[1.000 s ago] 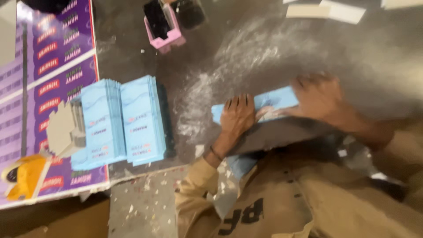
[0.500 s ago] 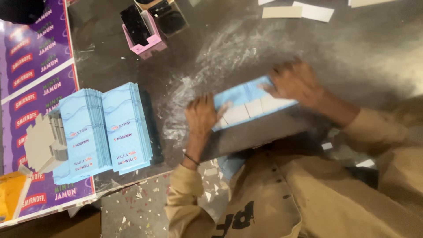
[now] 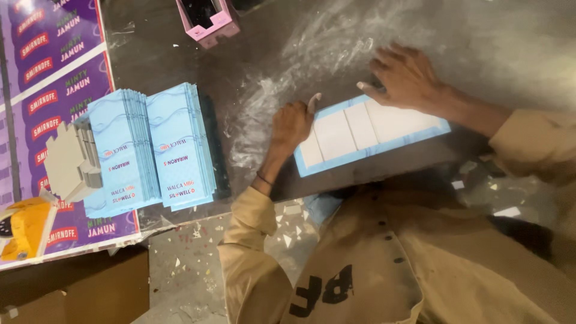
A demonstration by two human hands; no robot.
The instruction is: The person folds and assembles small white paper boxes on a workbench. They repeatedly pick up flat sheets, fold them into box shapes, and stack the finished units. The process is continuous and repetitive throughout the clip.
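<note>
The near edge of the flat carton blank (image 3: 372,133) was hidden by the person's tan shirt, and a pink box (image 3: 210,21) was cut off at the top. The blank, pale blue card with white panels, lay flat on the dark, powder-smeared desk (image 3: 336,48). The left hand (image 3: 292,123), loosely curled, pressed its left end; the right hand (image 3: 405,75), fingers spread open, pressed its far edge. Two fanned stacks of blue blanks (image 3: 150,150) lay well apart at left, overlapping purple printed sheets (image 3: 51,66).
</note>
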